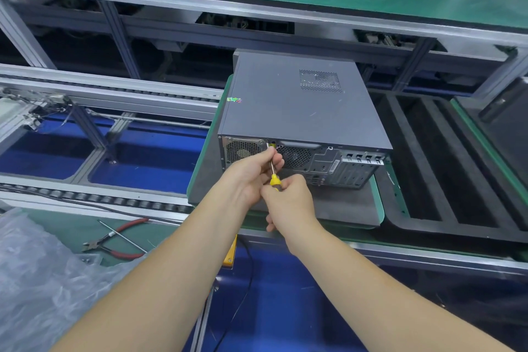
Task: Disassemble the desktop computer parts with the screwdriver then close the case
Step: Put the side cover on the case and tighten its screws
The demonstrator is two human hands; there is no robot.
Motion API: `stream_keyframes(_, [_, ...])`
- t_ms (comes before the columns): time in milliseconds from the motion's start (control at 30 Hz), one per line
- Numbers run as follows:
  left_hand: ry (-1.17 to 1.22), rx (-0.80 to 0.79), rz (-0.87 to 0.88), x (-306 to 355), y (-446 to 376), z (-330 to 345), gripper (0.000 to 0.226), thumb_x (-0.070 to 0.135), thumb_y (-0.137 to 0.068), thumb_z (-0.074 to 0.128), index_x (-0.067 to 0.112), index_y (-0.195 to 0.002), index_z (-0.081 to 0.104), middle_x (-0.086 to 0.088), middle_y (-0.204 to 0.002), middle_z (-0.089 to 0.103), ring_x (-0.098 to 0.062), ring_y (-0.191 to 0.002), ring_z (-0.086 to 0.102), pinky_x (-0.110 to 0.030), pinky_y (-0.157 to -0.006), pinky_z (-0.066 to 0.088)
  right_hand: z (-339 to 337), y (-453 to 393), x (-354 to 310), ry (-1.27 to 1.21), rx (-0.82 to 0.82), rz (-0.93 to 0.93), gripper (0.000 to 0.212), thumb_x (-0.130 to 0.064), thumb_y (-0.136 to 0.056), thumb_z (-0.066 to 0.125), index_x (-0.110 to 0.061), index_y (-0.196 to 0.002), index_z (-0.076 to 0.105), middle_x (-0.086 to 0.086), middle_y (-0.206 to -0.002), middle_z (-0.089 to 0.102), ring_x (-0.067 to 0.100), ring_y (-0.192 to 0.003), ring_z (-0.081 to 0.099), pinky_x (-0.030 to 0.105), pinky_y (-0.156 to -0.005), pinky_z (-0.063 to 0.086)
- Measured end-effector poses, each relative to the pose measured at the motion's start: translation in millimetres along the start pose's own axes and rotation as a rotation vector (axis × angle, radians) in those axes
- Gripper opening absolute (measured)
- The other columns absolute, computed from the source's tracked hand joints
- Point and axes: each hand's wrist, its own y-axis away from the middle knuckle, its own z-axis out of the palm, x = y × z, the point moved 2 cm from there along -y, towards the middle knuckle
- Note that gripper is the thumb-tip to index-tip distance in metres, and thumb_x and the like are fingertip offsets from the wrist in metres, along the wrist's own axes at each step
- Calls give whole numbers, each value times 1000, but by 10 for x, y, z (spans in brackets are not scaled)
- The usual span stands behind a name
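Computer case (300, 106) lies closed on the tabletop (343, 208), rear toward us. Our right hand (288, 203) grips the screwdriver (273, 173) handle; left hand (251, 173) fingers pinch its shaft, tip at a top rear screw. We judge loosening underway; next needs steady turning.

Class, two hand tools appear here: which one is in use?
The yellow-handled screwdriver, held by both hands against the computer case's rear; the red-handled pliers lie untouched.
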Motion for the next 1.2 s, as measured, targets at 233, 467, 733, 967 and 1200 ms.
stream_keyframes(233, [3,-54,30,-27,19,-49,22,25,-104,57,8,-107,71,-2,-87,77,-15,-79,74,-35,-89,57,61,10,48,22,83,-113,16,-32,-102,58,-17,-100,56,-1,-92,64,22,-82,60,37,-70,48])
stream_keyframes(467, [-11,-28,32,23,-18,-42,16,19,-103,58,12,-99,72,1,-82,77,-11,-75,75,-26,-76,50,98,79,-30,10,40,-81,37,-36,-108,38,-13,-92,61,14,-96,72,32,-84,63,49,-79,55])
stream_keyframes(733, [-1,8,22,24,-16,27,15,19,-102,60,13,-90,67,3,-68,71,-11,-72,68,-27,-64,50,-13,58,-27,-97,122,-46,28,-37,-93,69,-20,-89,47,-1,-86,57,20,-71,52,50,-71,56])
stream_keyframes(967, [-35,-13,37,38,6,-18,9,20,-101,63,13,-102,68,3,-80,76,-9,-78,72,-29,-74,53,-42,51,-11,45,126,-144,27,-40,-103,56,-17,-88,52,-5,-81,58,13,-71,52,36,-64,42])
stream_keyframes(1200, [-19,-10,51,44,-8,-27,11,24,-100,63,15,-101,70,3,-86,78,-8,-73,74,-29,-76,55,5,63,-47,86,84,-108,42,-40,-109,39,-9,-93,63,10,-91,72,31,-88,66,45,-81,54])
